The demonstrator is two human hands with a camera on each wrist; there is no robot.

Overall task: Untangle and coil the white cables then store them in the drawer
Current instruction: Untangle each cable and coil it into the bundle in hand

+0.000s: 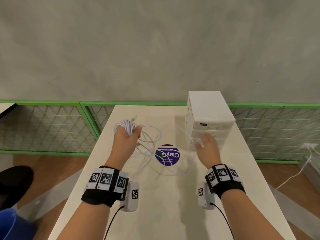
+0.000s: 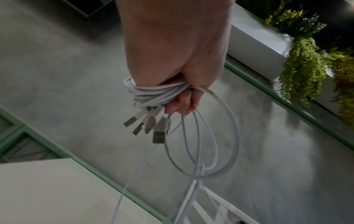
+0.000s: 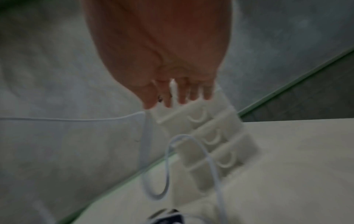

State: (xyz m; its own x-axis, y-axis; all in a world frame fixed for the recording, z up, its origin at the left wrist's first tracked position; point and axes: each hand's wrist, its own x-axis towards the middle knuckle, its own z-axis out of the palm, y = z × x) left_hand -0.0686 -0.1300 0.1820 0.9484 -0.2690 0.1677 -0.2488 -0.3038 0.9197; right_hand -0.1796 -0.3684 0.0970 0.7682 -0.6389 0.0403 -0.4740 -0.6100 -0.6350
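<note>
1. The left hand [image 1: 127, 135] is fisted round a bundle of white cables [image 2: 153, 94], wound about the hand above the desk [image 1: 155, 205]; several USB plugs [image 2: 151, 127] stick out below the fingers.
2. Loose loops [image 1: 150, 141] trail from the bundle down to the desk, so coiling looks unfinished.
3. The right hand [image 1: 207, 148] is spread, fingers relaxed, in front of the drawer unit [image 1: 209, 115]; a strand crosses near it (whether it touches is unclear).
4. These cables should be light, limp and springy: grip across all turns at once, or the coil will likely slacken.
5. Avoid pulling by the plugs, probably the weakest points.
</note>
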